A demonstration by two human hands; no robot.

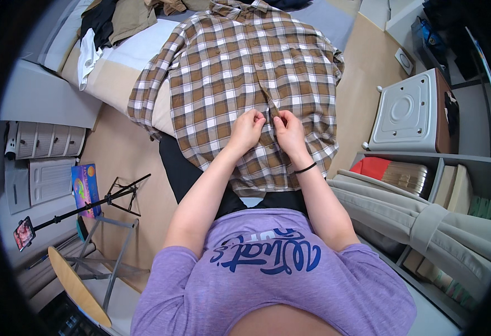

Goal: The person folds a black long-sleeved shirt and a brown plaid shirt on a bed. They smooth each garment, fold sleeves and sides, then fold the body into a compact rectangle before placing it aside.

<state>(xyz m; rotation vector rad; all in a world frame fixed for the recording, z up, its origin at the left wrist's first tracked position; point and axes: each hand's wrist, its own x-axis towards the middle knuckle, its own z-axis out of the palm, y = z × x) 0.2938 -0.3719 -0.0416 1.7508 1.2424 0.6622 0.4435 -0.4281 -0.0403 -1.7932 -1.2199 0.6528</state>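
A brown, white and tan plaid shirt (pixel 240 73) is being spread front-up on the bed (pixel 117 67), its collar lying at the far end and its lower hem hanging over the near edge against the person's dark trousers. One long sleeve is being trailed down the left side of the bed, its cuff lying near the edge.

The button strip in the lower middle of the shirt is being worked by both hands, which are being held just beside each other, nearly touching. The grip of the left hand (pixel 247 130) is being kept closed, thumb and fingers pinched together on the fabric at the left edge of the strip. The grip of the right hand (pixel 288 131) is likewise being clamped on the shirt, a small fold of the strip being lifted between thumb and forefinger. A black band (pixel 305 168) is being worn on the right wrist.

A heap of other clothes (pixel 117 19) is being kept at the far left corner of the bed. To the right, a white and brown case (pixel 416 112) is lying flat, well apart from the shirt. Below it, a beige coat (pixel 419 215) is being draped over a shelf unit. On the left, a black tripod (pixel 89 204) is leaning on the floor beside a colourful book (pixel 84 185).
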